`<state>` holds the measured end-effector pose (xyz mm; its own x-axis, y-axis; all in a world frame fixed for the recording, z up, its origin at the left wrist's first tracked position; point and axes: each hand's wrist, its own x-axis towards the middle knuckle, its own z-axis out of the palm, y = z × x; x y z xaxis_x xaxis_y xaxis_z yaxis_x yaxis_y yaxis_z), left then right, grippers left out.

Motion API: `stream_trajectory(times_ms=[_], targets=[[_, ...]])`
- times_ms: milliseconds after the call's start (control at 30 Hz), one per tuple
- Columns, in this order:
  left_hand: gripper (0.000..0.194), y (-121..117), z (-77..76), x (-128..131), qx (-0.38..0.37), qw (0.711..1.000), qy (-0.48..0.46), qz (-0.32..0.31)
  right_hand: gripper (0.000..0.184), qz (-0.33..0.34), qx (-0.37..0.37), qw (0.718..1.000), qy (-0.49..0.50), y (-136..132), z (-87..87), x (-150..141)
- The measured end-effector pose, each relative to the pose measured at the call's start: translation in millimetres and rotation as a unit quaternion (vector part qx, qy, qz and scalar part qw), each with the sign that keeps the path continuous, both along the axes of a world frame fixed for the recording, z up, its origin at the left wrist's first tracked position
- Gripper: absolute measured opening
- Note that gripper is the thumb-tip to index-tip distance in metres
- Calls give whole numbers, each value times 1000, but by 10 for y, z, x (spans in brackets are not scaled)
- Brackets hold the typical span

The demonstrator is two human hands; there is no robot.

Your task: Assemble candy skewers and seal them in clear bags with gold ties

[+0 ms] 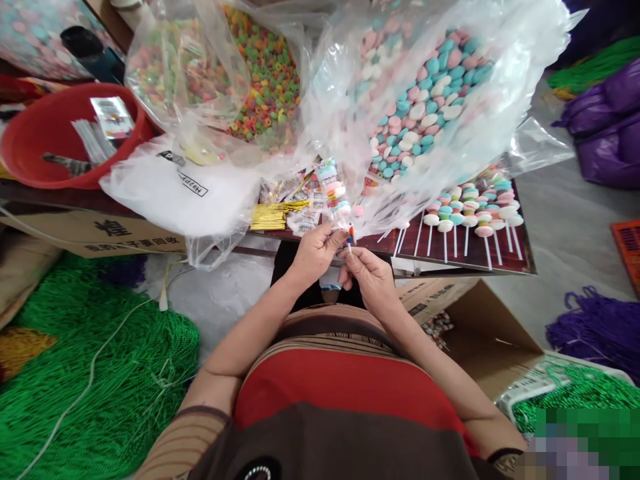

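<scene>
Just past the table's front edge, both hands meet at a wrapped marshmallow skewer [334,190], a stack of pastel candies in a clear printed wrapper. My left hand [316,252] is closed, thumb and fingers pinching the lower end of the wrapper. My right hand [369,272] is closed around the white stick [349,249] below it. Fingers partly hide the wrapper's lower end, where a blue and red patch shows. Beside the skewer lie printed wrappers [303,221] and a bundle of gold twist ties [269,217]. Finished-looking candy sticks [484,217] lie in rows at the right.
A large clear bag [520,60] holds pink, white and blue candies; another holds candy rings [267,87]. A red basin [30,150] stands at the left with packets inside. An open cardboard box [493,333] sits below at right. Green cords [125,367] cover the left floor.
</scene>
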<state>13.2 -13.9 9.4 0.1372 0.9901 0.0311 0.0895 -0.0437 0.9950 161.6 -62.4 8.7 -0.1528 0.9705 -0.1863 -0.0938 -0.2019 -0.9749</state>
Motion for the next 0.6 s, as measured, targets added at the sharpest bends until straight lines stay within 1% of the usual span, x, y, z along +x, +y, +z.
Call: stream_trajectory(times_ms=[33, 100, 167, 233, 333, 400, 467, 533, 567, 600], targets=[[52, -5, 7, 2, -13, 999, -29, -7, 43, -3, 2, 1000, -2, -3, -6, -7], [54, 5, 43, 2, -51, 991, -123, -27, 42, -7, 7, 1000, -2, -7, -14, -8], [63, 35, 110, 2, -93, 970, -222, -43, 41, -6, 7, 1000, -1, -10, -12, -1], [63, 65, 190, 15, -132, 951, -274, -51, 39, -3, 4, 1000, -1, -15, -4, 0], [51, 77, 275, 68, -162, 938, -301, -61, 37, 0, 0, 1000, 0, -33, 0, -30], [44, 59, 282, 114, -172, 931, -315, -63, 37, 0, -1, 1000, -2, -50, -9, -70], [40, 34, 251, 149, -187, 929, -314, -59, 39, -6, -1, 1000, -7, -59, -19, -102], [40, 15, 204, 157, -205, 930, -299, -59, 42, -5, 0, 1000, -17, -47, -12, -83], [40, 8, 182, 149, -211, 931, -293, -61, 43, 14, 1, 1000, -28, -29, 3, -41], [40, 2, 165, 137, -214, 931, -289, -62, 44, 48, 6, 998, -44, -1, 26, 25]])
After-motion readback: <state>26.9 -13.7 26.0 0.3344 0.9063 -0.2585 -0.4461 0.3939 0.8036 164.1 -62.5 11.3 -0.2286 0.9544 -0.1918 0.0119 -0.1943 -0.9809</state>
